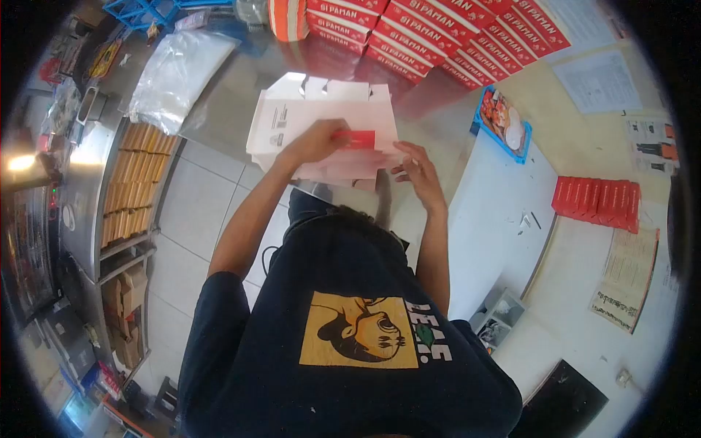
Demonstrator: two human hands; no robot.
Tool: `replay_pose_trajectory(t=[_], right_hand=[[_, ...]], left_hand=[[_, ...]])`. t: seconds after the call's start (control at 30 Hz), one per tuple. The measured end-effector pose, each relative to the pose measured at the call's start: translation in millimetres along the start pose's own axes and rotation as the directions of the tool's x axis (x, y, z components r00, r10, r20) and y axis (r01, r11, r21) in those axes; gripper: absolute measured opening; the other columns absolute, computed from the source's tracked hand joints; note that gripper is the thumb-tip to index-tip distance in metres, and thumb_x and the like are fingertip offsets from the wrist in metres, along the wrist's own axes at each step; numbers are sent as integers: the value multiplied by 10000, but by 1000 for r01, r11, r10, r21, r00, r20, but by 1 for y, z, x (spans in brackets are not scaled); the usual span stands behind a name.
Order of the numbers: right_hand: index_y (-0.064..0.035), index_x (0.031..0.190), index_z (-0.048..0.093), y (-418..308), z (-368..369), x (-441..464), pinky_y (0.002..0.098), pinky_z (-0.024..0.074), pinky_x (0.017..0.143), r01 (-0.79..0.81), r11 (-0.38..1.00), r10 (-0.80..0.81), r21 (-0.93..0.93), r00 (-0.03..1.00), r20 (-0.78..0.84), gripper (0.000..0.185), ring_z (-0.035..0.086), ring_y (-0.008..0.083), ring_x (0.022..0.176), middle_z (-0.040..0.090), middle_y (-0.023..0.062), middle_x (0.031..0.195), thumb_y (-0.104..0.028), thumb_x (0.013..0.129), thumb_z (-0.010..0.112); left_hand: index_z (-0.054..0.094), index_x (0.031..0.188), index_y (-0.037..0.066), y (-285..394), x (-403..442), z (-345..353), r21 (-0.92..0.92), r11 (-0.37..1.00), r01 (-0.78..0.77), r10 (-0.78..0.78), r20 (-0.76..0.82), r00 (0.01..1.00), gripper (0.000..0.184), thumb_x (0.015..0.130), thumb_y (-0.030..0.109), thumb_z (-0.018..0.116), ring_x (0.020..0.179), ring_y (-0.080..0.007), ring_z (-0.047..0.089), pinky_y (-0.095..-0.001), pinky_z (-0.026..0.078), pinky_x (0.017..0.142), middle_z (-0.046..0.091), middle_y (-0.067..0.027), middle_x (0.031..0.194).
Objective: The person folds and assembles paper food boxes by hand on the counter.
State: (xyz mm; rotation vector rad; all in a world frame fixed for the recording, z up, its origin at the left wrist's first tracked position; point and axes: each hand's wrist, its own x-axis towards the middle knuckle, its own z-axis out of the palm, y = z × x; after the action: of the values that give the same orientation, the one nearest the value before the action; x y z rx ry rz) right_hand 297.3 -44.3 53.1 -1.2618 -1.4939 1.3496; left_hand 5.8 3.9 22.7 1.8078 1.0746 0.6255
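A flattened carton [314, 117], white to pale pink inside with cut flaps along its far edge, lies at the near side of the metal counter. My left hand [321, 141] is over its middle, fingers curled at the end of a small red card [359, 139]. Whether the card is loose or part of the carton I cannot tell. At the carton's right edge is my right hand [420, 174], fingers apart and holding nothing. The near edge of the carton is blurred.
Stacked red "SI PAMAN" boxes [438, 33] stand at the back. Clear plastic bags [179, 77] lie on the counter [248, 62] to the left. At right are a white table [485, 219], a blue-edged picture panel [504, 124] and red packets [595, 203].
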Motion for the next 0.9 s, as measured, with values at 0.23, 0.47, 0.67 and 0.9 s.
replay_pose_trajectory(t=[0.23,0.47,0.67,0.9], right_hand=[[-62,1167,678,8,1,10,244,514,596,79,989,-94,-128,989,-118,253,648,105,751,582,85,1257,-92,919,716],[23,904,663,-26,41,26,237,458,450,-21,996,41,88,972,-230,133,597,96,538,600,44,740,-4,837,774],[29,852,677,-21,45,41,252,483,490,125,988,-128,-89,992,-22,125,603,115,553,607,75,771,2,796,784],[18,851,684,-42,37,53,417,530,686,-139,894,283,-426,912,297,287,647,295,672,633,143,697,-262,884,739]], left_hand=[[712,884,-3,31,6,1,-230,973,39,-82,-181,980,178,915,172,701,756,-109,618,-308,511,715,688,-73,791],[741,849,-34,35,12,10,-567,773,284,-408,-102,907,206,901,160,697,704,-108,596,-294,493,671,678,-39,728],[742,832,-17,50,16,10,-328,909,258,-305,-100,947,206,907,165,684,701,-106,559,-297,478,688,658,-53,717],[759,908,55,96,-20,-5,651,754,94,45,-193,980,239,845,285,763,1049,-257,633,-484,471,894,710,-119,869]])
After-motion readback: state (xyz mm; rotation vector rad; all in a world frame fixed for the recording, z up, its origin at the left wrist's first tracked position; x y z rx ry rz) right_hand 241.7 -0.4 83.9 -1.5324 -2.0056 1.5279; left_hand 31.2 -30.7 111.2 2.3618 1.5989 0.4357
